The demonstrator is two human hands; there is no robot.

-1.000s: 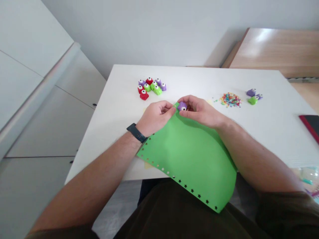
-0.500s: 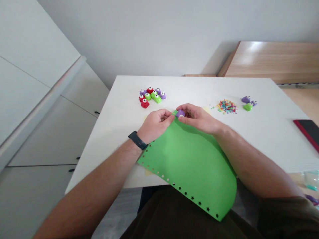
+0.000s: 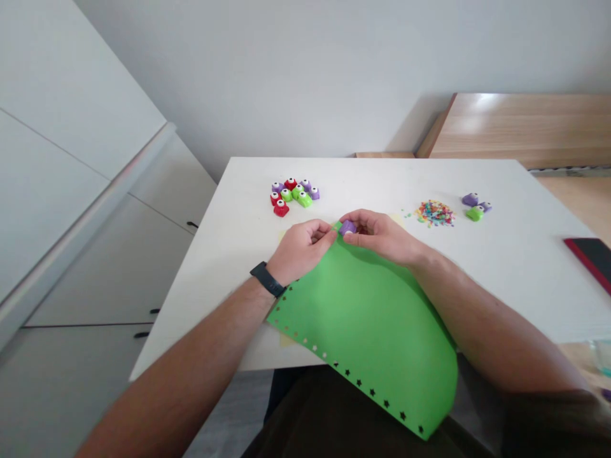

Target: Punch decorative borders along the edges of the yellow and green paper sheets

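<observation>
A green sheet of paper (image 3: 377, 324) slopes from the table down over my lap, with star-shaped holes along its left and near edges. My left hand (image 3: 308, 248) pinches the far corner of the sheet between thumb and fingers. Right beside it, my right hand (image 3: 382, 236) is closed around a purple craft punch (image 3: 348, 228), which sits at the same edge of the paper. Whether the paper lies inside the punch's slot I cannot tell. My right palm and the other side of the punch are partly hidden.
Several red, green and purple craft punches (image 3: 291, 194) are grouped at the back left of the white table (image 3: 210, 254). To the right lie a pile of coloured paper cut-outs (image 3: 434, 213) and three more punches (image 3: 475, 210). A dark red-edged object (image 3: 589, 257) rests at the far right.
The whole view has shifted slightly, so everything appears a little lower. Both hands keep their holds on the sheet and the punch at the far corner.
</observation>
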